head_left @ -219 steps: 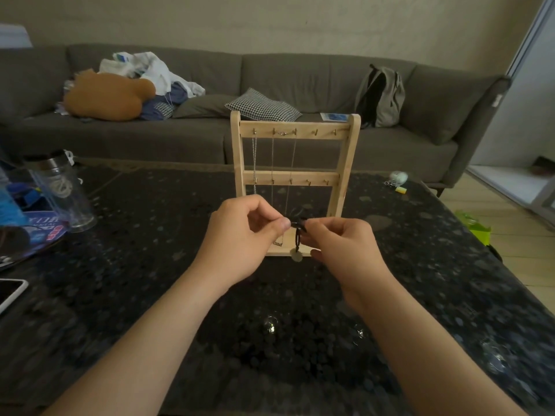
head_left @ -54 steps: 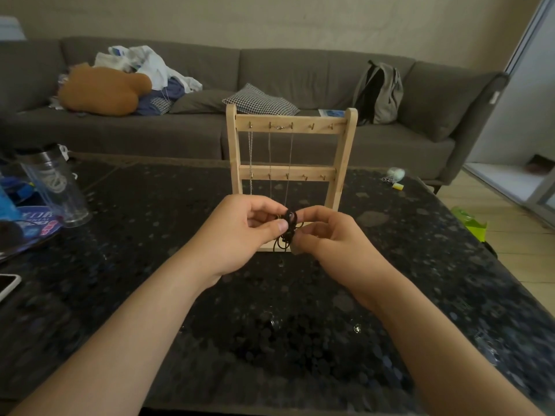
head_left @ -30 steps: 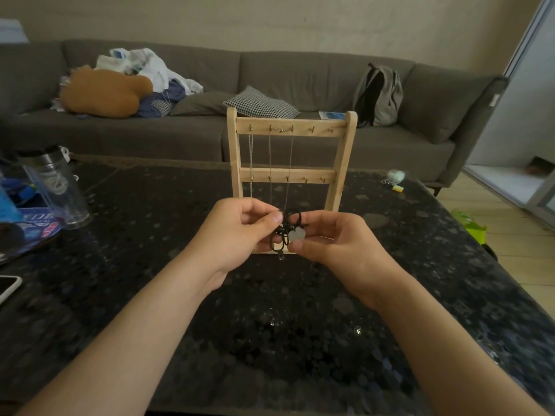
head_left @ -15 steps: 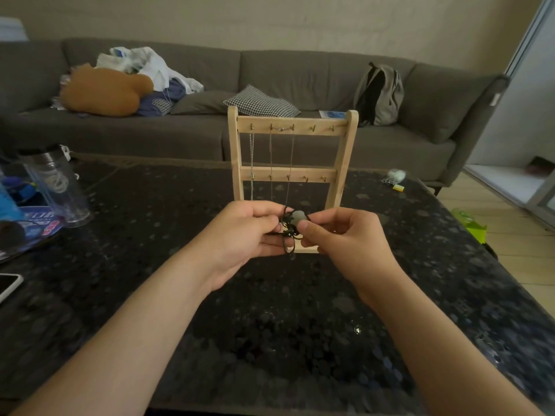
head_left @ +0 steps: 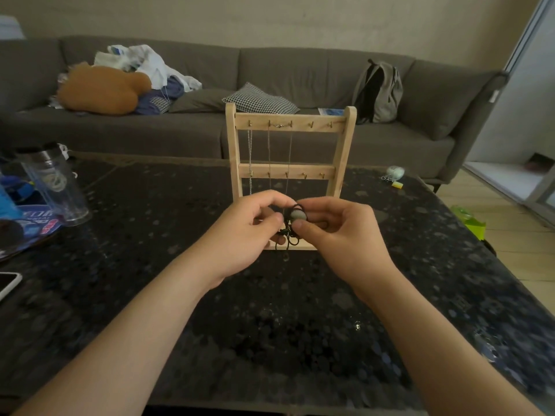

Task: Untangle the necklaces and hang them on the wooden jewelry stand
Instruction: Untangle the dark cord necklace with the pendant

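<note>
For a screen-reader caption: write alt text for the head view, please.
The left hand and right hand pinch a tangled black cord necklace with a grey pendant over a dark table, in front of a wooden stand already holding thin chains. A grey sofa is behind.

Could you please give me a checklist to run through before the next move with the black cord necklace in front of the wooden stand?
1. Grip: left hand and right hand both pinch the black cord necklace with its pale round pendant: ok.
2. Cord untangled: it is bunched in loops between the fingers: not ok.
3. Free hook: two hooks at the right of the light wooden jewelry stand top rail are bare: ok.
4. Stand upright on the dark speckled table: ok.
5. Thin silver chains on the stand clear of the cord: lower ends hidden behind the hands: cannot tell.
</note>
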The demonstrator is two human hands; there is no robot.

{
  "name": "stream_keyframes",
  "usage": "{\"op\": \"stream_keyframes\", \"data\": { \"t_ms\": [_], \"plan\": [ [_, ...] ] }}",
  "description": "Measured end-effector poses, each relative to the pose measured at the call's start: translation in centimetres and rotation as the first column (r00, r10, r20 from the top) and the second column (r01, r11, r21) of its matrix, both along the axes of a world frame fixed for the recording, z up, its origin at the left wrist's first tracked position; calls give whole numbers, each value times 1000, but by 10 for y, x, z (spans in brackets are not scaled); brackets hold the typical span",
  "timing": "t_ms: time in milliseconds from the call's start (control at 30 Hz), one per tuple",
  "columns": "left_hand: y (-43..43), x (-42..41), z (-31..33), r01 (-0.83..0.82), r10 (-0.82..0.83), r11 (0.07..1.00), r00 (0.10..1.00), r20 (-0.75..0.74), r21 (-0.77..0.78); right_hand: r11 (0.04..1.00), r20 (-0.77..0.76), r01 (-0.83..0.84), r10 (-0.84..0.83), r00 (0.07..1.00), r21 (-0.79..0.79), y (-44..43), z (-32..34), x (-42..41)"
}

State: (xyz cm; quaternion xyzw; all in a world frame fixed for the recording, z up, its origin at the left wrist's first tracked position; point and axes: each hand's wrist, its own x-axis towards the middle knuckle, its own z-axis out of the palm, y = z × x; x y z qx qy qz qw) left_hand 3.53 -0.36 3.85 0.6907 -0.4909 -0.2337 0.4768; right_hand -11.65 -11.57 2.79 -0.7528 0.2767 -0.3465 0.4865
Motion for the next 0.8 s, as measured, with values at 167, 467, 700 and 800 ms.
{"op": "stream_keyframes", "data": {
  "t_ms": [167, 467, 700, 800],
  "plan": [
    [-3, 3, -4, -76, 82, 996, 988, 130, -55, 996, -2, 92, -92, 996, 9, -3, -2, -2],
    [-5, 2, -2, -170, 172, 985, 982, -74, 32, 998, 14, 65, -65, 998, 11, -2, -4, 2],
    [-6, 2, 6, -225, 292, 955, 822, -488, 192, 988, 134, 75, -93, 987, 134, -1, -1, 3],
    [-5, 1, 6, -222, 294, 956, 735, -611, 192, 984, 110, 74, -92, 990, 163, -1, 1, 3]
  ]
}}
